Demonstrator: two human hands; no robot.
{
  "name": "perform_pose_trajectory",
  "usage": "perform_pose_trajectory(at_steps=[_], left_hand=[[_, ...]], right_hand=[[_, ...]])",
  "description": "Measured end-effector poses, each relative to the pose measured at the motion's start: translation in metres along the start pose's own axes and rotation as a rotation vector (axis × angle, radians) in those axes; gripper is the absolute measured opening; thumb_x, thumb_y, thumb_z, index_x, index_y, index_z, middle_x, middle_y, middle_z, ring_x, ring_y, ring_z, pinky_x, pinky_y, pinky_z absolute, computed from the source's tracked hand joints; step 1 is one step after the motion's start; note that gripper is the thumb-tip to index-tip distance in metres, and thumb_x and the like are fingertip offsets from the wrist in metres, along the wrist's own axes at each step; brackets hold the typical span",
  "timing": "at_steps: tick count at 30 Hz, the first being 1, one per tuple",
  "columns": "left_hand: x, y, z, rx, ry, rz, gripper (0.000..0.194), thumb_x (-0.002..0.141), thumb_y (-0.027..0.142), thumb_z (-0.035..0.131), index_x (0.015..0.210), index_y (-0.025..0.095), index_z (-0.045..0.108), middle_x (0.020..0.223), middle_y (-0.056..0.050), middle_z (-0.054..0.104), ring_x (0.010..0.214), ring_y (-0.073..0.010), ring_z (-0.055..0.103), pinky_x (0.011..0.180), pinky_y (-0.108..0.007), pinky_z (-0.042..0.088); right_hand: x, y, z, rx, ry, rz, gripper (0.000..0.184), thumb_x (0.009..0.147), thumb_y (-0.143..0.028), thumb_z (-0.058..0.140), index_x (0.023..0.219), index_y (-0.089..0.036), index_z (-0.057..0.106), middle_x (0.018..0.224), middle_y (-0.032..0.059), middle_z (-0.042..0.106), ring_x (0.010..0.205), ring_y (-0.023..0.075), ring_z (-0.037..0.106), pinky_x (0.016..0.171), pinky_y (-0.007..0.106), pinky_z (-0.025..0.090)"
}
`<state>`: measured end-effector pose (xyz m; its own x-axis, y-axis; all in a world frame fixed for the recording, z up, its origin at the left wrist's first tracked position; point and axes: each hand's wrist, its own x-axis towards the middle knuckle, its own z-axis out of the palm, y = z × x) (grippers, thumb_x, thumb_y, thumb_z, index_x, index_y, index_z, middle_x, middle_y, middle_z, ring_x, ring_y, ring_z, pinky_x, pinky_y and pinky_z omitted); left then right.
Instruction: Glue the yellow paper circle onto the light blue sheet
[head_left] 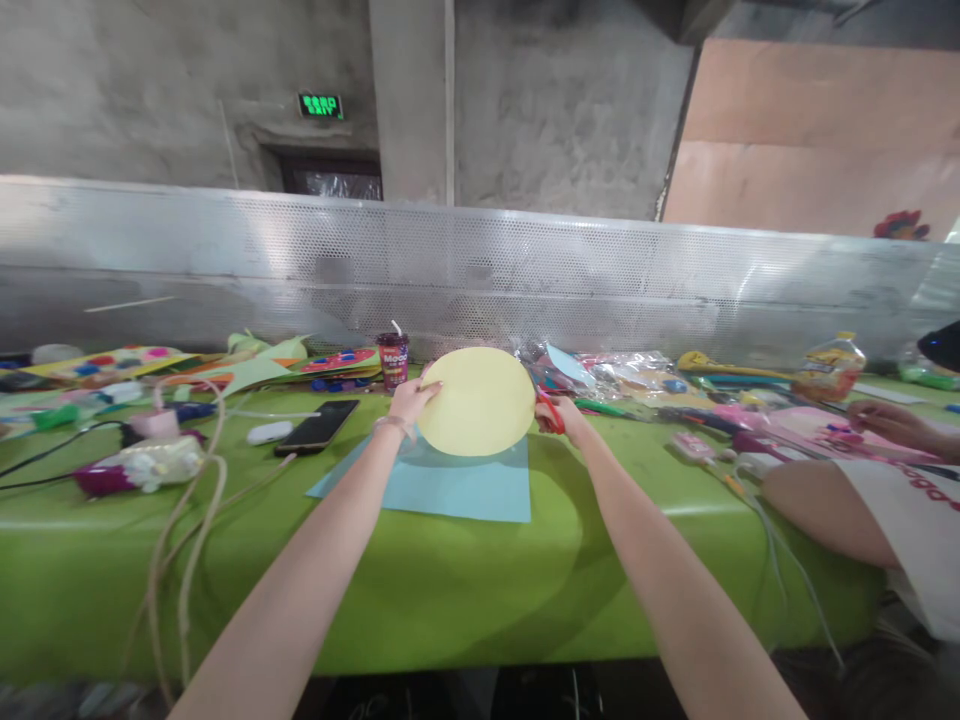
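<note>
Bench [360,590]: was covered in glossy green
Blue sheet [465,495]: lay flat near the middle of the front edge
Phone [319,428]: lay left of the blue sheet
White case [270,432]: sat just beside the phone
Purple cup [393,362]: stood upright near the back edge
Bottle [831,368]: stood toward the back right corner
Cables [221,480]: hung over the front edge, toward the left
</note>
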<state>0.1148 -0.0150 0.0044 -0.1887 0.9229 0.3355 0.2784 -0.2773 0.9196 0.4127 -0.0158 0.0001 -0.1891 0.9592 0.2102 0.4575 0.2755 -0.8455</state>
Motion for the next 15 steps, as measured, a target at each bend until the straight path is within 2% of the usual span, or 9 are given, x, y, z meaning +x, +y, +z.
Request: perform_pose_trajectory(at_steps=[15], left_hand=[[-0.001,0.0,-0.0016,0.042,-0.003,-0.016,0.022,0.086,0.032,0.054,0.092,0.011,0.059,0.088,-0.003,0.061,0.075,-0.0141,0.06,0.068,-0.031,0.051]], right_hand=[[-0.0017,-0.0019,-0.0004,0.009,-0.017,0.019,0.024,0.086,-0.033,0.053,0.1,-0.014,0.058,0.093,0.0033,0.06,0.073,0.0123,0.059,0.062,0.028,0.05]])
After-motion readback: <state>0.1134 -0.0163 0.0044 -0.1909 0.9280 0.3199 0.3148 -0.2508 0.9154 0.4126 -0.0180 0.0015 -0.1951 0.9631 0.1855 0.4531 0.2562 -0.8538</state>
